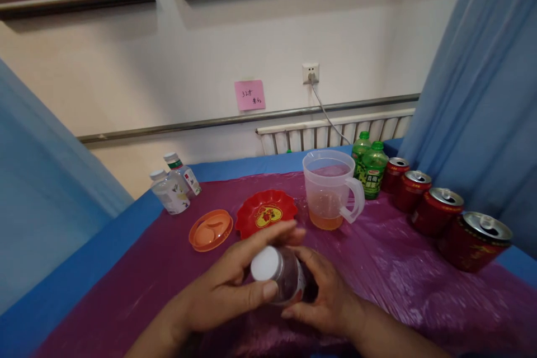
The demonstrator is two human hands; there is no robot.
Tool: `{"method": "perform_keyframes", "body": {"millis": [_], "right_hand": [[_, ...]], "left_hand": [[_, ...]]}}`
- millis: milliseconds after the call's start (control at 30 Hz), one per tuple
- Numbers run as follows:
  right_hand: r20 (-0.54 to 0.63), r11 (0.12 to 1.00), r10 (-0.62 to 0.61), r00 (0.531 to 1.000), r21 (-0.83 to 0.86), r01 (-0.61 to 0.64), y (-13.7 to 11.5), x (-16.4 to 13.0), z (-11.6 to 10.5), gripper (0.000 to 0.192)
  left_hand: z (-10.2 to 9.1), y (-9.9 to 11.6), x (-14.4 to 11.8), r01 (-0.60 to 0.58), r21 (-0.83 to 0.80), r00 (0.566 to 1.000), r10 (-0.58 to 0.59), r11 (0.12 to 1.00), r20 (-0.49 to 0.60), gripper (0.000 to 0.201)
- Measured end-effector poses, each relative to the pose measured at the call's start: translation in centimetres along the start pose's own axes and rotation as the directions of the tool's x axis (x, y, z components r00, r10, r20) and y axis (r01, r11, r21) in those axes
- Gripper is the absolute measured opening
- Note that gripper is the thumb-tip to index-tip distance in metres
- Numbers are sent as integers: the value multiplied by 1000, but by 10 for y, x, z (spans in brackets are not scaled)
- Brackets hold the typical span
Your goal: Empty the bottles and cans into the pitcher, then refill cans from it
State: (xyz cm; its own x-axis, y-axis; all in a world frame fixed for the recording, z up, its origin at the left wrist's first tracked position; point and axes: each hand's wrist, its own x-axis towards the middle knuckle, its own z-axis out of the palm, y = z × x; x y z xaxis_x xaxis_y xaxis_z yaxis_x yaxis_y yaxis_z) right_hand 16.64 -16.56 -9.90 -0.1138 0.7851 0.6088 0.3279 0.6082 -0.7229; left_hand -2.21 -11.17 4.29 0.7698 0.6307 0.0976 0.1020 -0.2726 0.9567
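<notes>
Bottle [289, 277]: in the hands, mid-width, toward near edge of the surface [54, 296]; tilted, white cap [265, 263] facing up & L; couldn't tell if base touched down.
Progress: prob. mid-handling; cap was on, bottle not yet set down or let go; nothing else was in hand.
Clear bottles [171, 197]: pair by far-L corner, upright, capped, untouched.
Orange dish [210, 247]: L of centre, well in from L edge, no hand on it.
L hand [224, 291]: cupped round cap end, fingers stretched past it, thumb along bottle's near side; blurred, couldn't tell if it gripped.
Red plate [250, 201]: centre, between bottle & far edge.
R hand [331, 293]: grasped bottle's body, fingers curled round, forearm in from near-R corner.
Pitcher [325, 187]: R of plate, toward far edge, w/ some amber liquid.
Green bottles [373, 176]: two, near far-R corner, capped.
Cans [438, 212]: four red, opened, in a row along R edge.
</notes>
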Motion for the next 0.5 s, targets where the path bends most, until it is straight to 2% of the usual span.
{"method": "perform_keyframes", "body": {"millis": [33,100,200,367,500], "right_hand": [[8,1000,-9,1000,20,8,0,0,-1,70],[-2,999,-1,1000,43,1,1,0,-2,70],[-29,997,35,999,63,-33,1,1,-4,70],[-11,986,103,995,130,-100,0,1,-4,67],[-24,984,146,989,103,-142,1,0,-2,69]], "left_hand": [[-2,-4,1,-25,-50,999,24,998,-27,65],[-5,-13,3,-94,-77,983,80,993,-167,71],[-9,-25,5,-131,-64,937,103,989,-334,59],[-8,-24,6,-43,-193,961,-12,980,-275,47],[-2,-24,5,-132,-188,940,62,973,-335,46]]}}
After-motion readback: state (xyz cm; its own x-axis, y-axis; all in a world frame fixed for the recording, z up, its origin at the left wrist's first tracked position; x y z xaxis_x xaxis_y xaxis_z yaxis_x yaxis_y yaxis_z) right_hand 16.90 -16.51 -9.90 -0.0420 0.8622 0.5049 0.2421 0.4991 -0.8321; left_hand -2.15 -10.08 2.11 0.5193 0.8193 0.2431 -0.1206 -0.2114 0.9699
